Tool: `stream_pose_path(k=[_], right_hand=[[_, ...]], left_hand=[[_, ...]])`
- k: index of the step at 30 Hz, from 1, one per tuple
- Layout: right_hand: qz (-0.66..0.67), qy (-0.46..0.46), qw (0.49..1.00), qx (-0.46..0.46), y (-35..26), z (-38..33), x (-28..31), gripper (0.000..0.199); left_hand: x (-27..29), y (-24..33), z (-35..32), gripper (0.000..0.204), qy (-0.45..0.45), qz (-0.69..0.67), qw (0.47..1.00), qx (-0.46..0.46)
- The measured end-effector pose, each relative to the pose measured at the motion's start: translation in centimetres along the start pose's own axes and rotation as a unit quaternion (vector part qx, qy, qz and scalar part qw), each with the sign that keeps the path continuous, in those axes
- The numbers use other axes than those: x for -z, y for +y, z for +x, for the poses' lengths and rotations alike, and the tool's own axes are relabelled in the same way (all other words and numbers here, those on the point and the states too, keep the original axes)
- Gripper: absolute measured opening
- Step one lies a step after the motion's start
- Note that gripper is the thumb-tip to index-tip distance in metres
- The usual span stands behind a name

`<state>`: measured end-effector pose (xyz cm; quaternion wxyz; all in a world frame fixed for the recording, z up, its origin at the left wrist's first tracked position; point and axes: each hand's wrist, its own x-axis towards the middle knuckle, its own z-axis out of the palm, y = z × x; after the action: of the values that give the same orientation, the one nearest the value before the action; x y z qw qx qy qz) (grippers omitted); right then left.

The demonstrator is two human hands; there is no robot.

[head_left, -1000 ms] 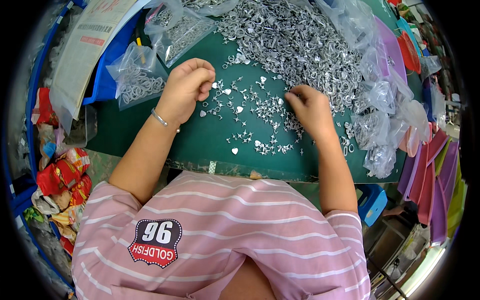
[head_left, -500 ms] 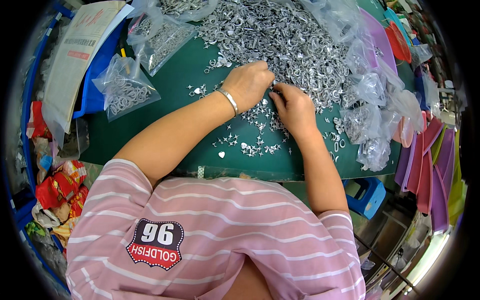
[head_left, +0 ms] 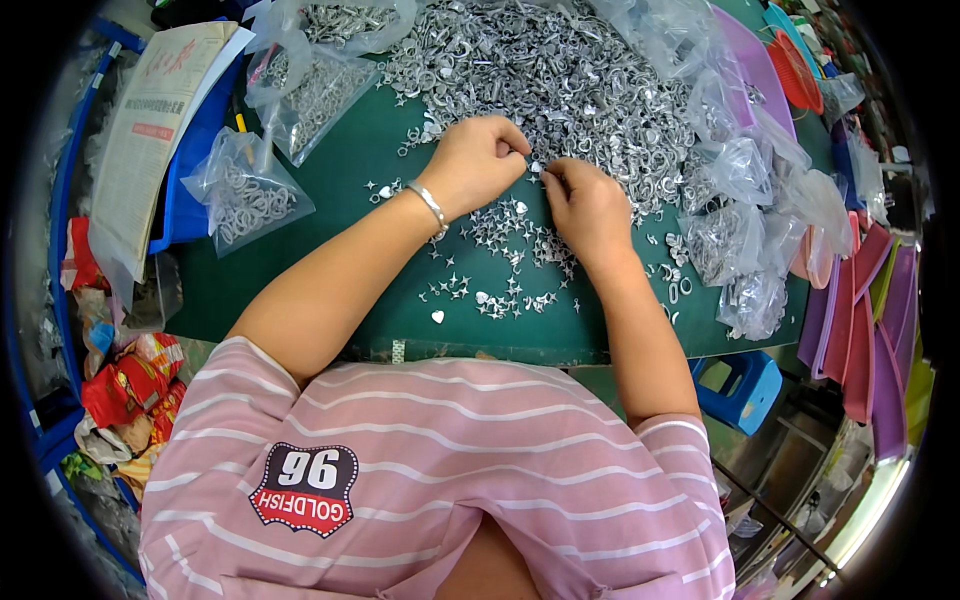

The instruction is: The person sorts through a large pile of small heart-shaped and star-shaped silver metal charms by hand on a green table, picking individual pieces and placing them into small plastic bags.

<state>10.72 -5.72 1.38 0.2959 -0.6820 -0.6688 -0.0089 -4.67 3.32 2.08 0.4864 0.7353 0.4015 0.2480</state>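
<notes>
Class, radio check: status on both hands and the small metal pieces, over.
Left hand and right hand pinched together on one small metal piece. Loose pieces scattered on green mat. Big pile just beyond; nothing blocking.

A green mat (head_left: 300, 250) was spread over the work surface. Clear plastic bags of metal rings (head_left: 245, 190) were laid at its left side, with a larger bag (head_left: 320, 85) just above them. A folded newspaper (head_left: 150, 130) was rested on a blue tray (head_left: 190, 200) at the far left. Red snack wrappers (head_left: 125, 385) were piled below that, off the mat. More crumpled clear bags (head_left: 750, 230) were heaped along the right edge. Purple and pink plastic trays (head_left: 865, 330) were stacked at the far right, and a blue stool (head_left: 740, 385) was placed below the mat's right corner.
</notes>
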Motion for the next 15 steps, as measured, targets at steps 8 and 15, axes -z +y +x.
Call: stream_pose_path(k=[8, 15], right_hand=[[-0.082, 0.005, 0.996, 0.025, -0.5, -0.5, -0.3, 0.012], [-0.085, -0.007, 0.996, 0.021, -0.2, 0.2, -0.5, 0.013]], left_hand=[[-1.1, -0.9, 0.1, 0.009, 0.012, 0.256, 0.951, -0.172], [-0.4, -1.3, -0.7, 0.006, 0.004, 0.265, 0.942, -0.204]])
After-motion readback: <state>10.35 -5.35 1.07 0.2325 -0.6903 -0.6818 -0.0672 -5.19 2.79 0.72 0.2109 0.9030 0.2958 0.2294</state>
